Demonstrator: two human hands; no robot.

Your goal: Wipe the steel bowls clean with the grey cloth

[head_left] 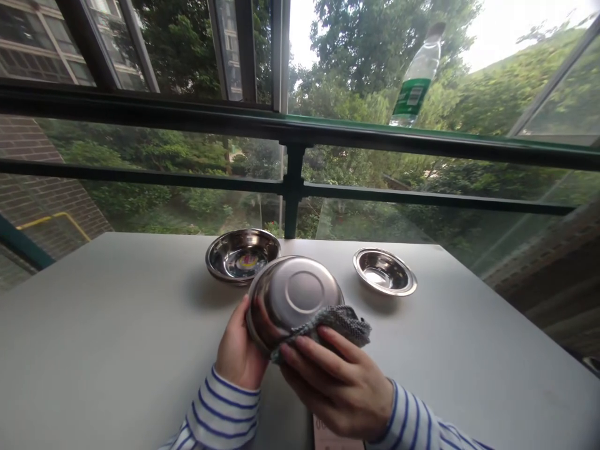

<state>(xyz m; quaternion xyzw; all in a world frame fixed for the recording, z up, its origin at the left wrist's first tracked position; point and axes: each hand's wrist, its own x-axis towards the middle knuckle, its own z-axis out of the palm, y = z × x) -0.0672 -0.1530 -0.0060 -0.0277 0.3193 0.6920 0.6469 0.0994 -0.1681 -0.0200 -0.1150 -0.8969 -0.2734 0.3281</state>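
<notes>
My left hand (239, 353) grips the rim of a steel bowl (293, 294) that is tilted with its underside facing me, held above the grey table (117, 325). My right hand (337, 381) presses a grey knitted cloth (344, 322) against the bowl's lower right edge, fingers closed over the cloth. Both sleeves are white with blue stripes.
A second steel bowl (242, 254) sits upright on the table behind the held one, and a smaller steel bowl (385, 270) stands to the right. A dark railing (300, 134) with glass runs behind the table. A plastic bottle (417, 78) stands on the rail at upper right.
</notes>
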